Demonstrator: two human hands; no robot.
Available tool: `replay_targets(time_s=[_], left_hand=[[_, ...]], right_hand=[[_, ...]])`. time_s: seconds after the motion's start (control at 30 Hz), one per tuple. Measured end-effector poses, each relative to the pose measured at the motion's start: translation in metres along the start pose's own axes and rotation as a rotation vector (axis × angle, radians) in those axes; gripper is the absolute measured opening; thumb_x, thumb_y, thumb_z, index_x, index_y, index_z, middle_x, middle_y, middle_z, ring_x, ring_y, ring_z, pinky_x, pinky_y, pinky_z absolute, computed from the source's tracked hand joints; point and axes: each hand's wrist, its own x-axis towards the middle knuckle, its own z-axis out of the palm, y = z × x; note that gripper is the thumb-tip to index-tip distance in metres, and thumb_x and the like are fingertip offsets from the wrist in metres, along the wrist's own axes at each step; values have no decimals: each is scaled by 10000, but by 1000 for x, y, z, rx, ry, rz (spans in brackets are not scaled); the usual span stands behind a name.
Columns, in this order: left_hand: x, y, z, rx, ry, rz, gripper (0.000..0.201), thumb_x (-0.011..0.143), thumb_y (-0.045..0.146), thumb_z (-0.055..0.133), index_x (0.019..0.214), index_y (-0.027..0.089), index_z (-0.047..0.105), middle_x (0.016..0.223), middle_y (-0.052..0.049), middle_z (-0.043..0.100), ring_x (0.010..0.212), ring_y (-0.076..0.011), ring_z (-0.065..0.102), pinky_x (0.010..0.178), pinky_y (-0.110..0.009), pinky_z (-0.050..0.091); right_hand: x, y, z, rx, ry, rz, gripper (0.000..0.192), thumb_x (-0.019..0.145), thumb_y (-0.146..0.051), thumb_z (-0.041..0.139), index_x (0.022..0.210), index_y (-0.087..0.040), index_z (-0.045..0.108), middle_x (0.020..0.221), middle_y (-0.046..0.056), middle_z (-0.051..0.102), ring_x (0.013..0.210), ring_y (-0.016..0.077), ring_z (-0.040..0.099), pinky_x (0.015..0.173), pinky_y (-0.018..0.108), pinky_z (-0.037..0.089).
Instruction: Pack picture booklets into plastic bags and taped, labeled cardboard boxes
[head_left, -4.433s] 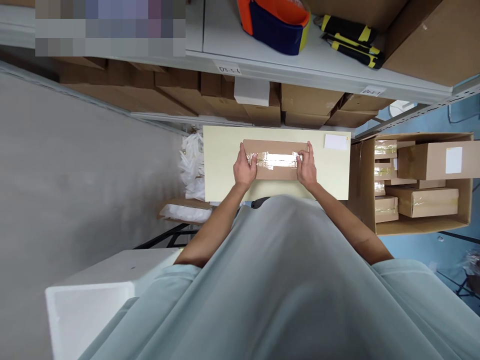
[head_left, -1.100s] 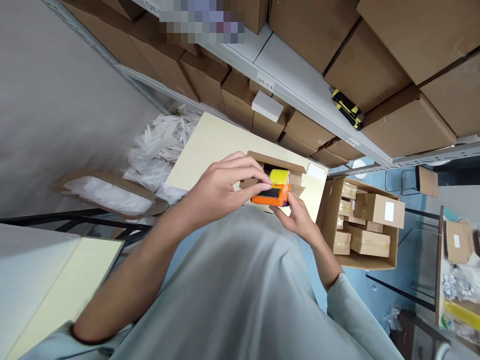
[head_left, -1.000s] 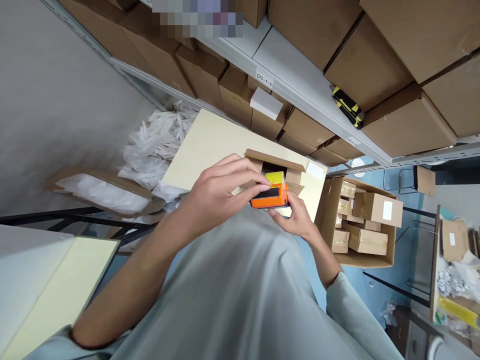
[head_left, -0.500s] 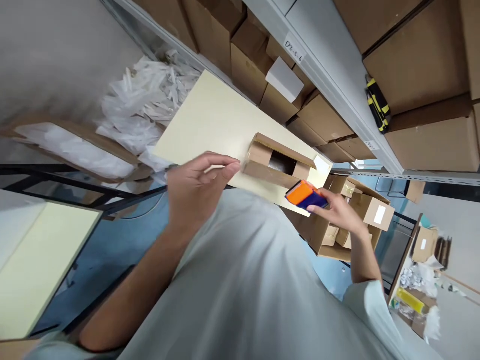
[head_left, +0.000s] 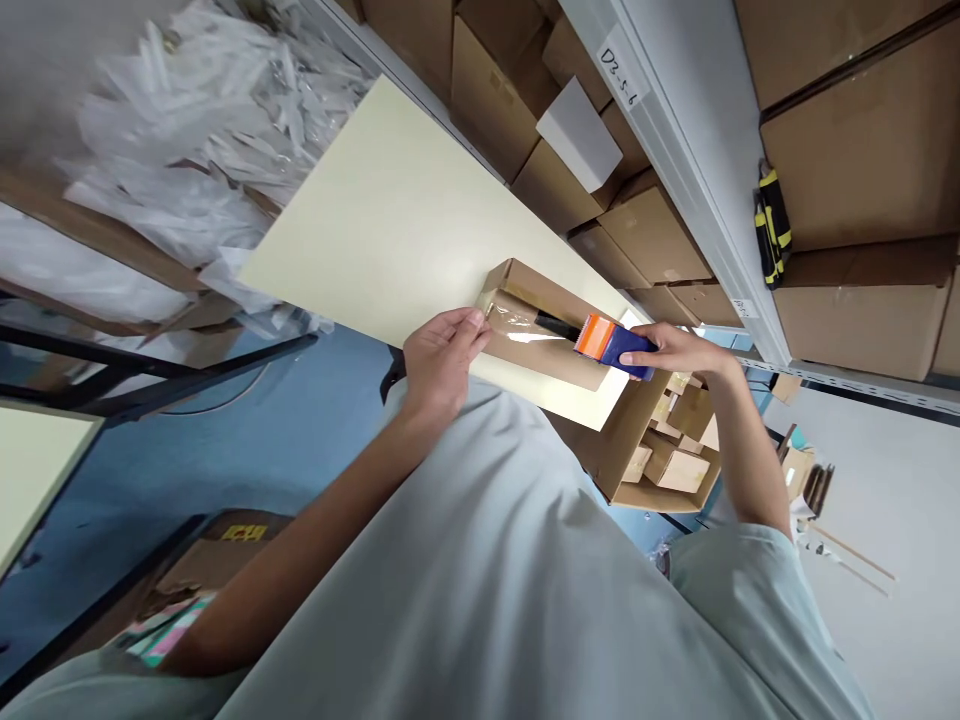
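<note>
gripping the orange-and-blue tape dispenser [head_left: 616, 347], the right hand [head_left: 679, 350] is positioned over the near-side end of the cardboard carton [head_left: 566, 368]. the left hand [head_left: 439, 365] has its thumb and fingers bunched at the opposite end, at the clear tape strip [head_left: 514, 318]; whether they grip it cannot be determined. the strip lies along the top; 1 dark gap shows beside the dispenser. the carton rests on the pale yellow table [head_left: 390, 200], near 1 large open box [head_left: 626, 435] containing smaller cartons.
</note>
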Motion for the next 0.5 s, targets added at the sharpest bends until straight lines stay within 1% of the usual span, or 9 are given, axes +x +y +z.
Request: replay_targets(time_s=[0.07, 0.13, 0.27, 0.37, 0.5], left_hand=[[5, -2, -2, -11, 4, -21, 320, 756, 416, 974, 881, 210, 764, 906, -28, 750, 903, -175, 731, 1089, -520, 654], [10, -3, -6, -1, 4, -37, 316, 765, 418, 972, 884, 208, 768, 901, -31, 745, 907, -182, 729, 1074, -524, 661], [22, -5, -13, 73, 31, -20, 378, 730, 467, 974, 889, 189, 773, 930, -53, 765, 930, -195, 738, 1031, -473, 672], [34, -8, -16, 139, 48, -18, 386, 729, 476, 952, 892, 179, 766, 899, -45, 761, 902, -188, 746, 1023, -435, 665], [47, -14, -16, 141, 39, -49, 374, 758, 470, 909, 904, 172, 736, 862, -35, 737, 881, -188, 757, 953, -424, 681]], right_hand=[[12, 4, 2, 33, -45, 15, 594, 866, -751, 802, 1014, -179, 738, 855, 56, 773, 771, 201, 721, 699, 309, 587], [23, 8, 6, 33, -58, 27, 617, 852, -755, 808, 1028, -167, 745, 862, 52, 775, 773, 199, 725, 696, 301, 587], [42, 17, 15, -18, -47, 5, 666, 854, -787, 775, 1040, -148, 758, 869, 38, 767, 755, 185, 695, 678, 290, 558], [48, 18, 19, -35, -40, 20, 667, 884, -786, 743, 1086, -151, 763, 873, 35, 765, 757, 184, 687, 668, 286, 547], [50, 13, 24, -20, -29, 55, 645, 900, -761, 744, 1120, -155, 756, 902, 54, 776, 782, 195, 701, 670, 290, 560]])
